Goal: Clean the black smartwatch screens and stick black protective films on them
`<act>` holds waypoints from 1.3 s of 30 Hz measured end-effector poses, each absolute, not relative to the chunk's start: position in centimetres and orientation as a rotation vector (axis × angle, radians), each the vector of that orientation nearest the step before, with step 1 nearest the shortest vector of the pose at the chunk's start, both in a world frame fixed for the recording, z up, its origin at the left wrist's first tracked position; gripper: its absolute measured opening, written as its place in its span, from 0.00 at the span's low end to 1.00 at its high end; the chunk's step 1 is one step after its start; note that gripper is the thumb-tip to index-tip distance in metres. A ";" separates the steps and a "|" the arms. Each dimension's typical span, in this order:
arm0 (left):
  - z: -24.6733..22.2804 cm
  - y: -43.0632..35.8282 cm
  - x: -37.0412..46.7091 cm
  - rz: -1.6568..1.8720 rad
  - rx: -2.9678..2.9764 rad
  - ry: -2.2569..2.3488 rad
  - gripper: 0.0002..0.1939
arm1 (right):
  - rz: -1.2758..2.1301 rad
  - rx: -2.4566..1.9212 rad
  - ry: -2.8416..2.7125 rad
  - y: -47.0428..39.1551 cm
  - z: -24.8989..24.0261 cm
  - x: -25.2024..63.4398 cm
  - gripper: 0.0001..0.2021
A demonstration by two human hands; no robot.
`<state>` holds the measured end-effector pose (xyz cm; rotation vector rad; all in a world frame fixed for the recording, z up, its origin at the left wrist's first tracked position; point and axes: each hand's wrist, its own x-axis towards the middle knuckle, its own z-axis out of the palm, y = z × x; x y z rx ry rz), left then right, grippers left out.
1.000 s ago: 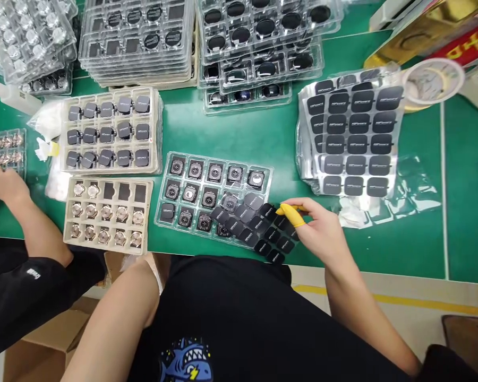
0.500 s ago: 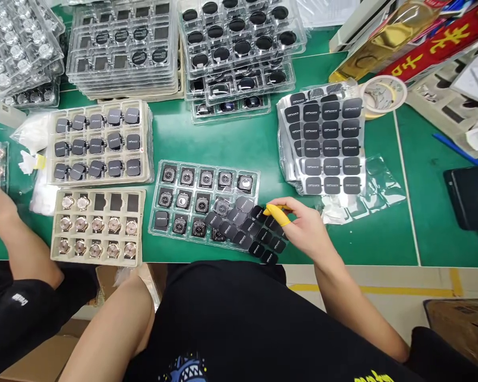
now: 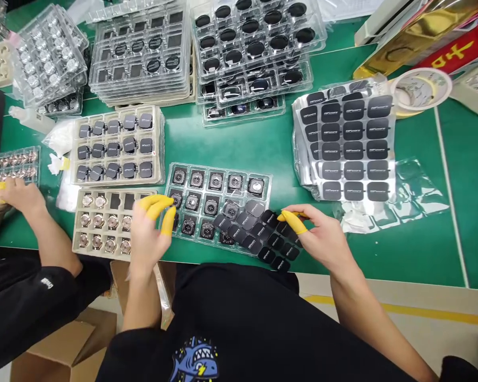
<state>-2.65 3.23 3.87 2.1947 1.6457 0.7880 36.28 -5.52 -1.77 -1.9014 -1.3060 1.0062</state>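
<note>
Sheet of black labels lies near the front edge of the tabletop, across the right front corner of the clear tray. Probably it is light and bendable, best held by its margin. The right hand pinches this margin; the left hand has thumb and fingers parted, seemingly empty.

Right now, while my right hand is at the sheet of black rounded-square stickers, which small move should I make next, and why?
Perhaps bring your left hand, with yellow finger covers, to the sheet of black rounded-square stickers: your right hand seems to pinch its edge, while the left hand's blurred, parted fingers show nothing between them.
</note>
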 end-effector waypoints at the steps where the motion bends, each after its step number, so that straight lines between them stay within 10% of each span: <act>1: 2.6 3.6 -2.7 0.693 2.239 1.662 0.11 | 1.009 -1.900 -1.307 -5.6 -1.8 36.3 0.11; 17: 3.4 6.5 3.2 -0.723 2.274 1.851 0.21 | 1.048 -1.839 -1.389 -5.0 -2.0 35.2 0.15; 33: -0.4 3.7 -0.8 0.159 2.044 1.771 0.09 | 1.014 -1.649 -1.566 -4.7 -3.8 34.0 0.18; 39: -3.2 -2.5 7.1 0.580 1.359 0.998 0.11 | 0.937 -1.391 -1.753 -4.2 -4.5 30.3 0.23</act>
